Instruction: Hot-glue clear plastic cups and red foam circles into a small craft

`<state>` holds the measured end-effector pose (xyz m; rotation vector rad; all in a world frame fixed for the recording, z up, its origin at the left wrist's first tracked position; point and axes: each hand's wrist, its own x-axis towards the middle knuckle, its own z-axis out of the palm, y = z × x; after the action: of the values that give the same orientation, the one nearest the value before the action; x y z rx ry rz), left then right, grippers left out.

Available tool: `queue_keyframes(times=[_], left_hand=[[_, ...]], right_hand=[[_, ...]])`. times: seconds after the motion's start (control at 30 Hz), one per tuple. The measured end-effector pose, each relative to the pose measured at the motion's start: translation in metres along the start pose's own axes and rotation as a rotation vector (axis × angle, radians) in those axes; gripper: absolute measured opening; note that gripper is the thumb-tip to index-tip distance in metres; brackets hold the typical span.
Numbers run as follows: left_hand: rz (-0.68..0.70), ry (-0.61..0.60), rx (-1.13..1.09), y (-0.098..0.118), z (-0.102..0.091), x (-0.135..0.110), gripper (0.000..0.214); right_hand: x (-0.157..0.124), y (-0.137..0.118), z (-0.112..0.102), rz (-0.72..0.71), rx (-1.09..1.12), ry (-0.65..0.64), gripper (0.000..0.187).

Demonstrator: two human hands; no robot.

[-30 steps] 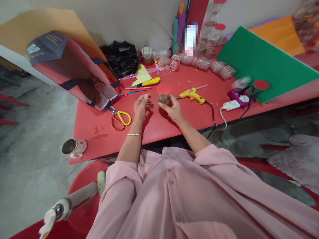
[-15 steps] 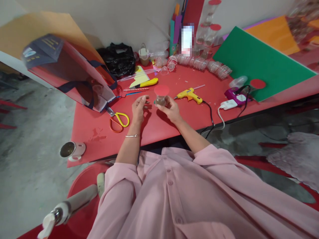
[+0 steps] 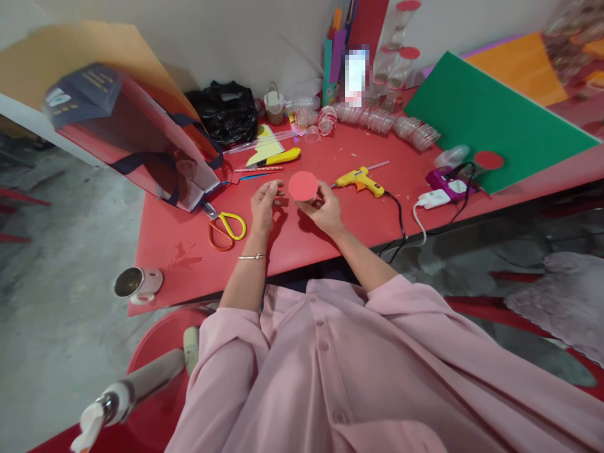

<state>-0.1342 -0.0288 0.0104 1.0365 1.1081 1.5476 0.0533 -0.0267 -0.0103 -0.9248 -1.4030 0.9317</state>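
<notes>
My right hand (image 3: 325, 211) grips a small clear plastic cup topped with a round red disc (image 3: 302, 186). The disc faces up towards me and hides most of the cup beneath it. Just left of it, my left hand (image 3: 265, 202) hovers over the table with loosely bent fingers apart, holding nothing. Right of the hands lies a yellow glue gun (image 3: 361, 180), its nozzle close to my right fingers. A yellow utility knife (image 3: 278, 157) rests beyond my left hand, beside a patterned red stick (image 3: 258, 169). Scissors (image 3: 227, 230) with yellow and orange handles lie to the left.
Stacked clear cups (image 3: 377, 118) line the back of the red table (image 3: 292, 248). A green board (image 3: 495, 126) leans at right near a purple power strip (image 3: 446, 182). At left are a gift bag (image 3: 141, 132) and, on the corner, a mug (image 3: 136, 284).
My right hand has tipped the cup, so the red disc now faces me and covers the cup's body. My left hand has barely moved.
</notes>
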Motion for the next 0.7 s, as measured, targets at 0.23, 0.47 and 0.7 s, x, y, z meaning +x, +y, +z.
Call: queue_keyframes(times=[0.23,0.47,0.7], left_hand=[[0.002,0.020,0.008,0.002,0.002,-0.001,0.048],[0.010,0.027,0.030,0.006,0.003,-0.002,0.047],[0.022,0.041,0.039,0.004,0.003,-0.002,0.048]], right_hand=[[0.002,-0.013,-0.003,-0.067,0.017,-0.035,0.068],[0.006,-0.016,0.001,0.186,0.313,-0.085,0.074],[0.008,-0.007,-0.002,0.389,0.432,-0.174,0.070]])
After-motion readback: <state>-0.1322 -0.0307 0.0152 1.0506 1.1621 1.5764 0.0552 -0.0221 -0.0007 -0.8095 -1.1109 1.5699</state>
